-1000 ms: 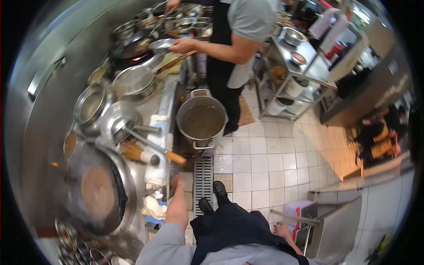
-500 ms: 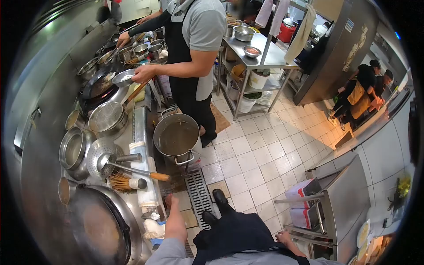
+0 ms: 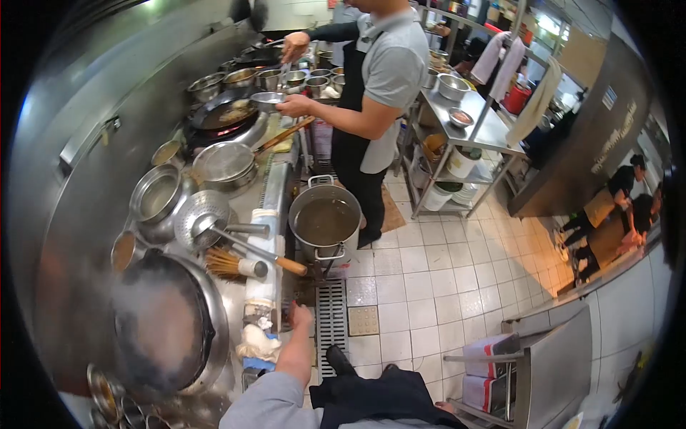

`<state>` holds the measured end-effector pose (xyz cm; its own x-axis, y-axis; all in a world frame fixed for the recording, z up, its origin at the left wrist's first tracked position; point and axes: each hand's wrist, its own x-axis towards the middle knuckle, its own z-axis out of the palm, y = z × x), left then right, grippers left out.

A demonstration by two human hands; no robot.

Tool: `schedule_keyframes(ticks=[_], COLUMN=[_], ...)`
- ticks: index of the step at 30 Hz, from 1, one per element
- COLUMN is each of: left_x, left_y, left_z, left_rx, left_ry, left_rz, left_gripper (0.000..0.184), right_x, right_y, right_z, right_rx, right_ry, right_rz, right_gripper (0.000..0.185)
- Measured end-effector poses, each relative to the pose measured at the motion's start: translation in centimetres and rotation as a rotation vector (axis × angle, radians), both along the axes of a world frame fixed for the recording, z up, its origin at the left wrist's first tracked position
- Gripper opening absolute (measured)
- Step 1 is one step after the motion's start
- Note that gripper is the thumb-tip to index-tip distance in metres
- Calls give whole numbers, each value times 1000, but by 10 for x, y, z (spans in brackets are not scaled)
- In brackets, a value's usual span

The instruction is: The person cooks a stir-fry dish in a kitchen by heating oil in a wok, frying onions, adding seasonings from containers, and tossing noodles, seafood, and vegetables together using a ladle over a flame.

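Low at the front of the stove counter (image 3: 275,214), my left hand (image 3: 303,315) reaches to the counter's face, its fingertips mostly hidden. Above it on the counter lie a perforated ladle (image 3: 202,219) with a wooden handle end and a bamboo brush (image 3: 227,264). To the left, a large wok (image 3: 161,322) holds steaming brownish liquid. A crumpled white cloth (image 3: 259,343) lies beside my left forearm. Only a small part of my right hand (image 3: 446,407) shows, at my right side by the apron; its fingers cannot be made out.
A tall pot (image 3: 326,220) of murky liquid stands on the floor ahead. Behind it a co-worker (image 3: 386,86) holds a metal bowl (image 3: 267,99) near a second wok (image 3: 223,114). A steel shelf (image 3: 471,129) is beyond. A metal stand (image 3: 554,357) is at the right.
The view has swung twice. My left hand has moved forward along the counter front. My right hand has mostly slipped out of sight behind the apron. The co-worker's far hand has lifted.
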<state>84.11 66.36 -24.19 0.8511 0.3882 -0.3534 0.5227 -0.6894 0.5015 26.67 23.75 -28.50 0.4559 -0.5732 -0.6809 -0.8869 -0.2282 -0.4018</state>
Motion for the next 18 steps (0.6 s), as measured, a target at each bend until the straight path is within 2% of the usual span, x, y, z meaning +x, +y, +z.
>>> schedule_keyframes(ticks=[2,3,5,7,9,11,15,18], left_x=[-40,-61,-106,-168,-222,-277,-368,-424], left_y=[-8,-8,-3,1,22,21,28,25], left_z=[2,1,24,37,-39,-25,-5,1], left_rx=[44,64,13,7,65,70,-26,-29], left_ry=[-12,-17,184,177,248,406,485,501], left_rz=[-80,-121,-267,-331,-596,-468,-273,-177], left_gripper=[47,47,49,50,50,51,57,62], right_x=[11,25,55,89,113,123,96,80], right_y=[-20,-18,-17,-8,3,8,-11,-16], right_z=[-36,-24,-1,54,116,148,123,130], right_rx=[431,395,295,247,237,248,295,334], right_ry=[115,115,78,26,-18,-81,-164,-123], right_rz=[57,124,175,154,57,-48,-153,-37], right_gripper=[54,53,51,50,48,47,49,51])
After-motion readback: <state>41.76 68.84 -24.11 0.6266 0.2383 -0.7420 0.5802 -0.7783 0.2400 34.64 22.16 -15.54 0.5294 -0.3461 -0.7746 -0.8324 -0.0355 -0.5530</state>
